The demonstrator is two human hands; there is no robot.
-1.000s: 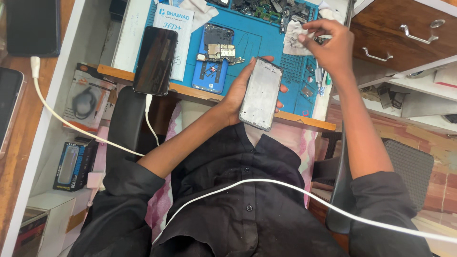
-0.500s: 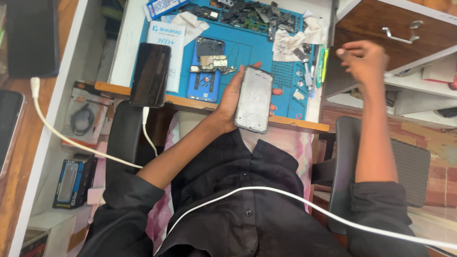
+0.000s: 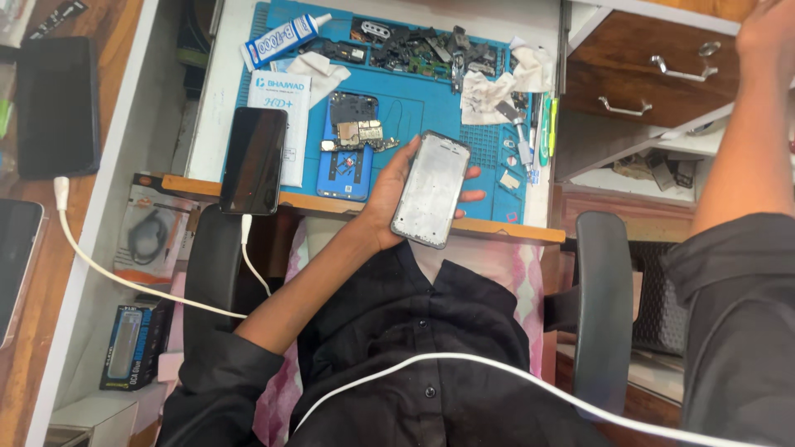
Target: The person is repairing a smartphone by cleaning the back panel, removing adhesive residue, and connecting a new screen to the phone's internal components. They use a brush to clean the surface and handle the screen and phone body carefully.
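Phone frame held over the front edge of the surface.
Left hand [image 3: 389, 194] grips the silver phone frame [image 3: 431, 200] by the blue mat [image 3: 431, 116]. Right hand [image 3: 770, 33] is up at the top right corner, by the drawers [image 3: 654, 74]; I cannot tell if it is open or closed.

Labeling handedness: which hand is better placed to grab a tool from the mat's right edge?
Right. The left hand is busy gripping the phone frame over the blue mat. The right hand looks free, up by the drawers, on the side of the tools.
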